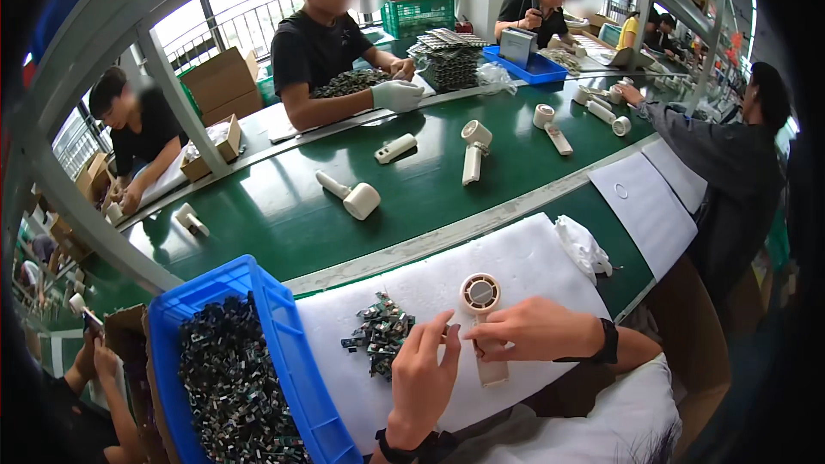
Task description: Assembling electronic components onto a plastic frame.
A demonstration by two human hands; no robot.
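A pale handheld fan (479, 293) lies on the white foam sheet, its round head away from me and its opened handle toward me. My right hand (533, 331) is closed over the handle just below the head, hiding part of it. Left of the handle is my left hand (423, 369), thumb and forefinger drawn together near the right fingertips; anything tiny between them is too small to make out. Beside my left hand sits a pile of small green circuit boards (378, 332). A blue bin (288, 335) full of similar small boards stands further left.
Beyond the foam sheet (335, 309) runs a green conveyor belt (284, 198) carrying several pale fans and fan parts (361, 201). A crumpled white bag (582, 249) lies at the sheet's right corner. Co-workers sit across the belt; another person (730, 146) reaches over it at right.
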